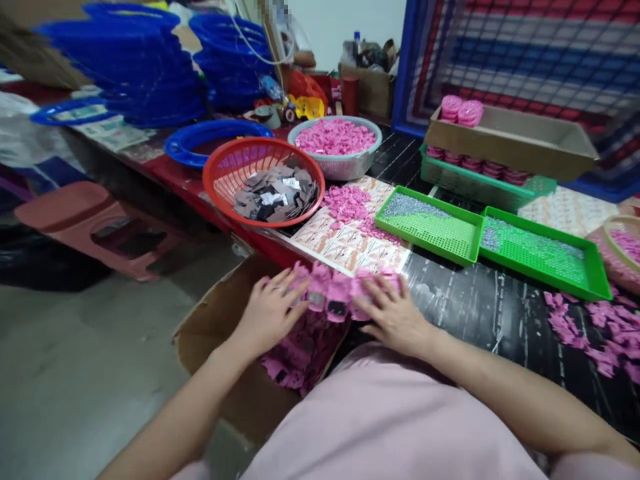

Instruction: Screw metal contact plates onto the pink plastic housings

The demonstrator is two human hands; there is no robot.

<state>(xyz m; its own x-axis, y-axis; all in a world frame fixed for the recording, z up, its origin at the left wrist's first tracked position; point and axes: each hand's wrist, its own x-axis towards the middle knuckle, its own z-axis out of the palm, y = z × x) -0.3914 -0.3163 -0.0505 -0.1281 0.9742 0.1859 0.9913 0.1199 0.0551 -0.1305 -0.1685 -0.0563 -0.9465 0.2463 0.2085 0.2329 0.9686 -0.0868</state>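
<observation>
A row of pink plastic parts [339, 293], one with a dark square on it, lies at the table's near edge. My left hand [275, 303] rests on the left end of the row, its fingers spread and stretched out. On the right end lies my right hand [393, 310], fingers also apart and flat over the parts. Just below the edge, a cardboard box [210, 320] holds many more pink parts [295, 350]. The undersides of both hands are hidden, and the parts under them are slightly blurred.
A red basket [220, 167] of grey pieces and a pale basin [345, 165] of small pink parts stand beyond. Two green trays [427, 243] hold small metallic pieces. Loose pink parts [610, 330] lie at right. Blue rings [135, 73] are stacked behind; a stool [75, 207] stands left.
</observation>
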